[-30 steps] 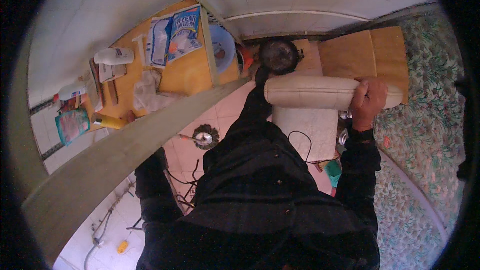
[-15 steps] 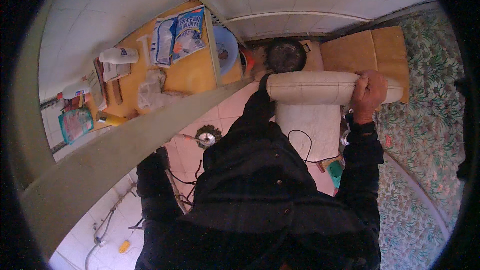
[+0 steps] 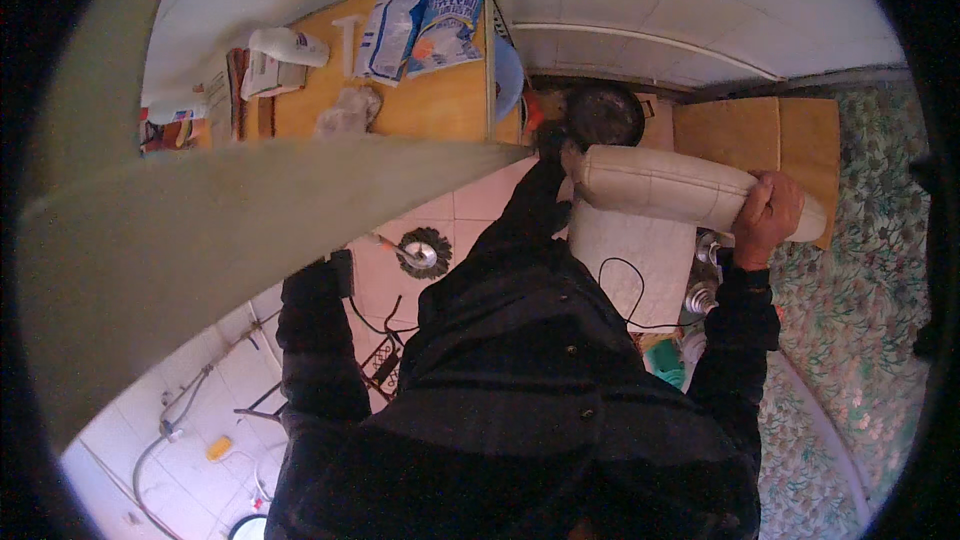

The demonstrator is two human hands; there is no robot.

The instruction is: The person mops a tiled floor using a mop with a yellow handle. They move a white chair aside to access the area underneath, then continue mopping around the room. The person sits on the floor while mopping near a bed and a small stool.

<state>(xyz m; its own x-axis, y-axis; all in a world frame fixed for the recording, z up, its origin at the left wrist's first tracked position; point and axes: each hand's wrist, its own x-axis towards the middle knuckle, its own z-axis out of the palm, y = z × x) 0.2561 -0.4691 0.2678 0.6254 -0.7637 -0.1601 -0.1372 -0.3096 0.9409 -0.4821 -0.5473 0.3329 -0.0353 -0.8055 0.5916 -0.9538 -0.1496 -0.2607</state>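
My right hand (image 3: pixel 768 215) is closed around the right end of a long cream padded cushion (image 3: pixel 660 182) with stitched seams, like a chair's backrest or armrest. Under its near side is a paler, flat padded panel (image 3: pixel 640 260); whether the two are joined, I cannot tell. A dark-clothed leg (image 3: pixel 525 205) reaches toward the cushion's left end. My left arm (image 3: pixel 322 340) comes up at the lower left in a dark sleeve, and its hand is hidden near the edge of a pale beam (image 3: pixel 250 210).
A wooden shelf (image 3: pixel 430 105) at upper left carries blue-white packets (image 3: pixel 445 30) and a white bottle (image 3: pixel 288 46). Beyond the cushion are a black pan (image 3: pixel 604 115) and cardboard (image 3: pixel 730 135). A black cable (image 3: pixel 640 285) loops over the panel. Patterned fabric (image 3: pixel 860 270) lies at right.
The view has shifted, so most things sit further right and the beam covers more of the shelf. The cushion now slopes down toward its right end, my right hand still gripping it.
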